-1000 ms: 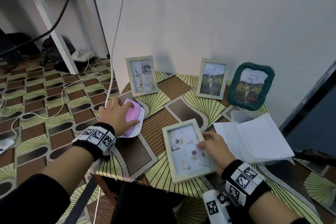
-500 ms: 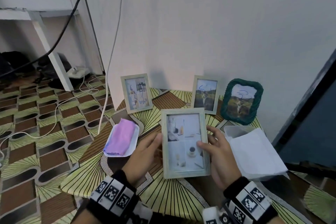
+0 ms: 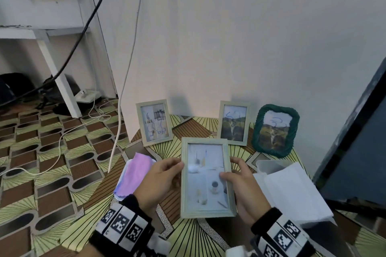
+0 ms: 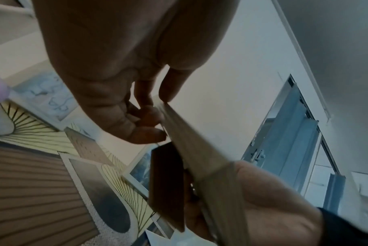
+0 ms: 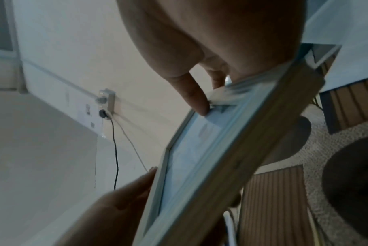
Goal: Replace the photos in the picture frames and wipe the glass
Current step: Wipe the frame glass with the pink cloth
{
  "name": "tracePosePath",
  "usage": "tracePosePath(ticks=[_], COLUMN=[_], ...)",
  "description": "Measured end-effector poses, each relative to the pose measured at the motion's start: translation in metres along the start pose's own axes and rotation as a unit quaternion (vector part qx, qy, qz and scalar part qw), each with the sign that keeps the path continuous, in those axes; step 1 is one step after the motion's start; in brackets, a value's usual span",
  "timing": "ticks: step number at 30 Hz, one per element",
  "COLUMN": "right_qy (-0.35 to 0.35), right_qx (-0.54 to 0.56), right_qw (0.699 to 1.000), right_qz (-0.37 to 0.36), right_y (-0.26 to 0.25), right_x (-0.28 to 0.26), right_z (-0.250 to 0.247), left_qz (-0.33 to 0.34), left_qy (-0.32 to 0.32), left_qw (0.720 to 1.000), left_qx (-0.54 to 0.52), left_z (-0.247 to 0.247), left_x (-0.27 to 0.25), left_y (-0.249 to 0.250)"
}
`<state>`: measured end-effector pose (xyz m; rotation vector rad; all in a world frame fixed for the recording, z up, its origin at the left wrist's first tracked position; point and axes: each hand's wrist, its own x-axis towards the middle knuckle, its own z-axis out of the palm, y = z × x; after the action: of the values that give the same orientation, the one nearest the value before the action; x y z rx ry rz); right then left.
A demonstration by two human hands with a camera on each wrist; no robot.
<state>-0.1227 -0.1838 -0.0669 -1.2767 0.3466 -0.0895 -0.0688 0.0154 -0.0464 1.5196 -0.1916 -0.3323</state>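
Note:
I hold a pale green picture frame upright above the table, its glass facing me. My left hand grips its left edge, thumb on the front and fingers behind. My right hand grips the right edge, thumb lying on the glass. In the left wrist view the frame shows edge-on with its brown back stand swung out. In the right wrist view my thumb presses the frame glass. A pink cloth lies on a white tray to the left.
Three frames lean on the wall: a pale one at left, another pale one, and a dark green woven one. A white paper stack over a clear box sits right. A dark panel stands far right. Cables hang left.
My left hand left the pink cloth and came to the frame. Both hands lifted the frame off the table and tilted it upright towards me.

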Motion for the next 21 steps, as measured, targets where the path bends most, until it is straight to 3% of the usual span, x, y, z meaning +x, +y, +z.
tracePosePath(ticks=[3,7,9,17,21], right_qy=[-0.005,-0.043,-0.048,-0.022,-0.014], right_qx=[-0.008,0.065,0.085,0.081,0.060], right_qw=[0.999,0.988,0.985,0.995,0.998], right_qz=[0.042,0.134,0.146,0.060,0.027], right_y=[-0.004,-0.010,-0.012,-0.024,-0.026], right_x=[0.007,0.014,0.017,0.027,0.028], right_z=[-0.002,-0.003,-0.001,0.016,0.020], left_qz=[-0.066,-0.112,-0.130,-0.058,-0.065], left_qy=[-0.021,-0.041,-0.045,-0.054,-0.076], left_qw=[0.997,0.988,0.984,0.994,0.988], left_qx=[-0.038,-0.100,-0.117,-0.079,-0.116], left_z=[0.000,-0.006,-0.006,-0.012,-0.021], left_x=[0.005,0.013,0.016,0.025,0.027], left_y=[0.000,0.000,0.000,0.004,0.002])
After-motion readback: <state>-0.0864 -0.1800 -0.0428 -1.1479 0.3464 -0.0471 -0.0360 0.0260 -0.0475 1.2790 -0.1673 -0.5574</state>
